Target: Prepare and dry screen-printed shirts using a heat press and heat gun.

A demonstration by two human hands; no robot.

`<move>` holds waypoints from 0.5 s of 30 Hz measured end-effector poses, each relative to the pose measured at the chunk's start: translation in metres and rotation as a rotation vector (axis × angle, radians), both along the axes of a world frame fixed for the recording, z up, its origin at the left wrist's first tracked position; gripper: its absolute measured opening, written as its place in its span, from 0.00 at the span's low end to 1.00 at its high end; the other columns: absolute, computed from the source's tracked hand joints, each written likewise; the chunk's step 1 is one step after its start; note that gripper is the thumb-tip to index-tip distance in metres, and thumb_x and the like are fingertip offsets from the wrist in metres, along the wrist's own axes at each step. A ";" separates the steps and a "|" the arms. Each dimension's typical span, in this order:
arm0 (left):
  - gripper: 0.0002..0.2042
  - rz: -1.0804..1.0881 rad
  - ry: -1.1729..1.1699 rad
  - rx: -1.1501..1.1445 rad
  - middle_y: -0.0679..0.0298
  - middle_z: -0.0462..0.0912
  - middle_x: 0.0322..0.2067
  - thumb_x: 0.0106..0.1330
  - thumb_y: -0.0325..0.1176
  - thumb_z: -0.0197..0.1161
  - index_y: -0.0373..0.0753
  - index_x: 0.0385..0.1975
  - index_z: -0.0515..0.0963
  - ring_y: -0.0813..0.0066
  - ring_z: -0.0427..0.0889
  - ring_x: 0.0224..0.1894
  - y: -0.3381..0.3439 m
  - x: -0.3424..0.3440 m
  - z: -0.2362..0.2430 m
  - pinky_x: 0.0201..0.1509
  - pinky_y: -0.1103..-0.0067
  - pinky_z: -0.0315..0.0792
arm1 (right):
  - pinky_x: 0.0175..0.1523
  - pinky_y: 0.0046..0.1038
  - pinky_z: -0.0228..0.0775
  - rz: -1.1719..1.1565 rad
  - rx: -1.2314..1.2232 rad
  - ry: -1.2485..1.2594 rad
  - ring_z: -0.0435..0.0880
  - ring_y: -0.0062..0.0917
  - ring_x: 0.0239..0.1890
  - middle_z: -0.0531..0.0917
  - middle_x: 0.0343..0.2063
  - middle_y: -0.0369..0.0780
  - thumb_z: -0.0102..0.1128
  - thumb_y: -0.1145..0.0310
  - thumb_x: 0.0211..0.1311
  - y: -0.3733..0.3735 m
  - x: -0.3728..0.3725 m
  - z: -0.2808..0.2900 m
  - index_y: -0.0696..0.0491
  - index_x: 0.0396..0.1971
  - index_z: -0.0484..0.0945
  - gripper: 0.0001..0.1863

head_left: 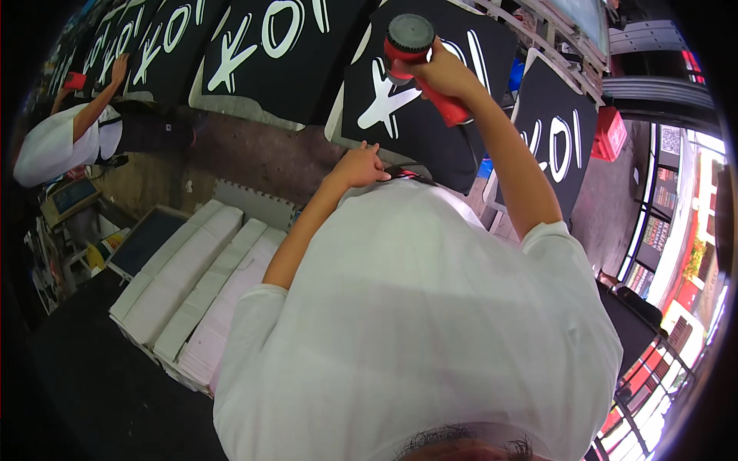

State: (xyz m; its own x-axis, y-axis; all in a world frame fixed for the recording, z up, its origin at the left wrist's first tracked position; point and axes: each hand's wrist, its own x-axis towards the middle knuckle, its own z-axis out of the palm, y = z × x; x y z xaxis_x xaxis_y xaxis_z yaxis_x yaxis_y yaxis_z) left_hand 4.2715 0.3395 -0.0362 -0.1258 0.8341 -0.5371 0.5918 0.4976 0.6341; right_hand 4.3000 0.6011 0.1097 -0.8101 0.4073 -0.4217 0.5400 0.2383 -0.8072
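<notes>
My right hand [450,77] grips a red handheld tool [447,106] with a dark, round, ridged end [410,33], above a black fabric piece [461,157] printed with large white lettering. The fabric is laid over a pale board [336,115]. My left hand [357,165] lies at the fabric's near-left edge, fingers apart and slightly bent, the thumb toward a small black-and-red item [403,174] against my white shirt. What that item is, I cannot make out.
Similar printed pieces [277,69] line the rack. At left, another person [65,134] holds a red object [74,80]. Behind me lie long white cartons [177,269] and a dark panel [146,238]. A red crate [607,134] and metal railing [653,376] stand right.
</notes>
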 end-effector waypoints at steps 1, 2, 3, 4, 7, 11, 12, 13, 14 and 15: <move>0.19 -0.007 -0.002 -0.008 0.46 0.65 0.71 0.58 0.54 0.72 0.44 0.32 0.90 0.36 0.65 0.71 0.000 0.001 0.003 0.70 0.63 0.68 | 0.30 0.30 0.81 0.008 -0.032 -0.003 0.85 0.28 0.21 0.85 0.39 0.47 0.76 0.48 0.55 -0.005 0.004 0.003 0.54 0.66 0.61 0.46; 0.19 -0.014 -0.004 -0.016 0.46 0.66 0.70 0.58 0.54 0.72 0.43 0.33 0.89 0.37 0.66 0.71 0.000 0.002 0.005 0.70 0.64 0.68 | 0.30 0.31 0.82 0.024 -0.102 -0.020 0.85 0.28 0.21 0.85 0.39 0.47 0.76 0.48 0.54 -0.009 0.007 0.006 0.54 0.67 0.61 0.47; 0.19 -0.019 -0.005 -0.018 0.45 0.69 0.69 0.58 0.54 0.72 0.43 0.33 0.89 0.39 0.67 0.71 -0.002 0.004 0.008 0.70 0.64 0.68 | 0.30 0.31 0.82 0.049 -0.184 -0.030 0.86 0.28 0.21 0.86 0.39 0.47 0.76 0.48 0.54 -0.013 0.011 0.008 0.54 0.67 0.61 0.47; 0.19 -0.040 0.008 0.000 0.44 0.71 0.67 0.58 0.53 0.72 0.42 0.33 0.89 0.40 0.68 0.71 -0.003 0.006 0.010 0.70 0.64 0.68 | 0.31 0.31 0.82 0.074 -0.266 -0.040 0.86 0.29 0.21 0.86 0.39 0.47 0.76 0.47 0.53 -0.016 0.014 0.011 0.54 0.68 0.61 0.48; 0.18 -0.097 -0.068 0.058 0.44 0.80 0.58 0.59 0.50 0.72 0.39 0.34 0.89 0.48 0.74 0.68 -0.007 0.008 0.012 0.69 0.66 0.69 | 0.32 0.31 0.81 0.120 -0.124 -0.052 0.86 0.28 0.23 0.86 0.41 0.47 0.77 0.48 0.53 -0.038 0.020 0.013 0.55 0.70 0.61 0.49; 0.18 -0.048 -0.101 0.101 0.47 0.86 0.50 0.60 0.48 0.72 0.36 0.35 0.89 0.55 0.80 0.62 -0.011 0.010 0.011 0.64 0.66 0.72 | 0.32 0.32 0.80 0.199 -0.172 -0.098 0.87 0.28 0.23 0.86 0.41 0.47 0.77 0.50 0.53 -0.058 0.024 0.019 0.54 0.71 0.60 0.51; 0.18 -0.068 -0.107 0.117 0.48 0.86 0.50 0.60 0.47 0.72 0.36 0.35 0.89 0.55 0.81 0.61 -0.010 0.009 0.011 0.63 0.66 0.73 | 0.32 0.32 0.80 0.235 -0.169 -0.084 0.87 0.28 0.24 0.86 0.41 0.47 0.78 0.50 0.53 -0.060 0.025 0.021 0.55 0.71 0.60 0.51; 0.18 -0.086 -0.113 0.132 0.48 0.86 0.50 0.60 0.47 0.72 0.36 0.35 0.89 0.56 0.82 0.59 -0.011 0.010 0.012 0.62 0.66 0.74 | 0.31 0.32 0.80 0.202 -0.135 -0.093 0.87 0.29 0.24 0.87 0.39 0.46 0.77 0.51 0.53 -0.060 0.026 0.022 0.55 0.71 0.60 0.51; 0.18 -0.048 -0.126 0.122 0.48 0.86 0.51 0.60 0.47 0.73 0.36 0.35 0.88 0.55 0.82 0.58 -0.012 0.010 0.013 0.61 0.65 0.74 | 0.31 0.32 0.80 0.183 -0.135 -0.091 0.87 0.29 0.25 0.87 0.37 0.45 0.77 0.51 0.53 -0.058 0.027 0.022 0.55 0.71 0.60 0.50; 0.18 -0.010 -0.137 0.114 0.48 0.85 0.51 0.60 0.47 0.73 0.36 0.35 0.88 0.54 0.83 0.57 -0.012 0.010 0.014 0.60 0.65 0.74 | 0.30 0.31 0.80 0.164 -0.133 -0.089 0.87 0.29 0.25 0.87 0.35 0.44 0.77 0.52 0.53 -0.053 0.029 0.022 0.55 0.71 0.60 0.50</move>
